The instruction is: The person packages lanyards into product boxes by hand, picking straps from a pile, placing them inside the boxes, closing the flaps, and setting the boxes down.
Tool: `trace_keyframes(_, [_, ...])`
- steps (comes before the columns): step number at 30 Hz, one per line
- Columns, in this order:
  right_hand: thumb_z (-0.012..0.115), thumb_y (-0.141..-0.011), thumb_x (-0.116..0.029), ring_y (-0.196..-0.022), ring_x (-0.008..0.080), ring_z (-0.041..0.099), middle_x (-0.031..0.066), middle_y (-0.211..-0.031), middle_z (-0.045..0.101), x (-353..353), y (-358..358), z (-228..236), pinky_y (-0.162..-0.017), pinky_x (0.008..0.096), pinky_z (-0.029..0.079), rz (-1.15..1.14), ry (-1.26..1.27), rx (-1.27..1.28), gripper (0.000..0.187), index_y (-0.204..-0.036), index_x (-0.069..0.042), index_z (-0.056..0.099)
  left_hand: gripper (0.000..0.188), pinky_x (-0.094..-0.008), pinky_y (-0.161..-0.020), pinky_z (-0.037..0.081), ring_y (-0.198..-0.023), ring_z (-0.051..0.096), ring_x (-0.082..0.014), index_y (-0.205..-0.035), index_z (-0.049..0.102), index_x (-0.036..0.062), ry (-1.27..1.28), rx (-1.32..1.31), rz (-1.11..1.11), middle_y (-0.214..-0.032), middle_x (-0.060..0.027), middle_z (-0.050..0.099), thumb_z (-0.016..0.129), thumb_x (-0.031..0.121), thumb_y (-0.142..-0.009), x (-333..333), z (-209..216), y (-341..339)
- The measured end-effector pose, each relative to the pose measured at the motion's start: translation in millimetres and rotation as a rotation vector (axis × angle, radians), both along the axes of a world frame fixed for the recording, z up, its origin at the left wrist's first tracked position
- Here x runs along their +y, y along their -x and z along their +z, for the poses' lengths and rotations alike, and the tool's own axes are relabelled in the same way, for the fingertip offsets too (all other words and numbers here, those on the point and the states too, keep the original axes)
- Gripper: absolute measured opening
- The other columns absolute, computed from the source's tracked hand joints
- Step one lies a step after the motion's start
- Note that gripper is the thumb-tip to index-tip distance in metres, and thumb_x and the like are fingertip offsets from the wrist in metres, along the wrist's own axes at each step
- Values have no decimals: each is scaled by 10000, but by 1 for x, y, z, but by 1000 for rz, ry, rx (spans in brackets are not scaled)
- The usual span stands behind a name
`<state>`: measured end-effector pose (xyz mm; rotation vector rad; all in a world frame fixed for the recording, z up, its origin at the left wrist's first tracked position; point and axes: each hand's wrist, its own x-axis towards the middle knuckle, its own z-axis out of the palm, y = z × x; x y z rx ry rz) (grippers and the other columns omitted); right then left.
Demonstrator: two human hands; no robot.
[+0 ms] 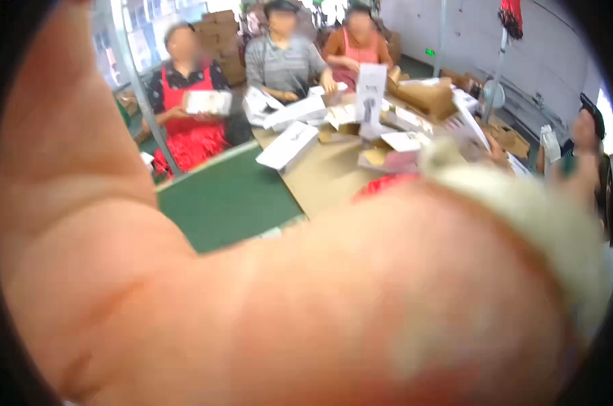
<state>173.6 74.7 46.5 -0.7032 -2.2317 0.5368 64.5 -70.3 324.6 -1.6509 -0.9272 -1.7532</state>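
A blurred bare hand [306, 318] very close to the camera covers the lower half and left side of the head view. One digit [69, 135] stretches up along the left rim, its tip out of the picture. A wide gap parts it from the rest of the hand, which carries a whitish covering [536, 223] at the right. I cannot tell whether it is my left or right hand, nor whether it touches anything. No second hand of mine can be made out. Behind the hand lies a table with a green mat [232, 193] and a tan surface [320, 179].
Across the table sit several co-workers; one at the left holds a white box [208, 103]. White boxes [289, 145], one upright [371, 98], and brown cardboard [425, 98] crowd the far side. Metal poles [140, 95] rise at left and right. Another person's arm [577, 169] shows at the right.
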Motion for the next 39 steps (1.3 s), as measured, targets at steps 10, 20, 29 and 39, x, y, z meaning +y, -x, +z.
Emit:
trace_keyframes(10, [561, -670, -82, -776, 268, 541, 87, -818, 553, 23, 1, -34, -672, 354, 432, -26, -10, 65, 117, -782, -53, 574, 514, -321, -813, 422, -1027, 468, -230, -1155, 437, 4, 145, 115, 165, -1081, -158, 497, 584, 57, -666, 13, -20, 5])
trace_keyframes(20, [568, -671, -73, -723, 261, 541, 103, -777, 530, 15, 2, -31, -629, 344, 439, -33, 21, 86, 172, -842, -57, 566, 274, -244, -692, 466, -769, 563, -111, -1025, 541, -32, 1098, -708, -408, -878, -74, 598, 546, 40, -760, 84, -235, 7])
trace_keyframes(29, [393, -726, 78, -739, 161, 532, 82, -797, 534, 24, -8, -20, -682, 249, 421, 50, 412, 604, 273, -969, 23, 504, 419, -289, -872, 384, -1047, 474, -202, -1164, 419, -20, 915, -805, -575, -1137, -136, 484, 544, 54, -771, 103, -286, 7])
trace_keyframes(39, [435, -656, 150, -717, 227, 566, 120, -820, 554, -22, -26, 77, -625, 272, 454, 311, -17, 420, 273, -863, 19, 556, 500, -252, -803, 393, -928, 482, -115, -1188, 414, 14, 1072, -823, -943, -1056, -35, 498, 601, 90, -731, 51, -221, 0])
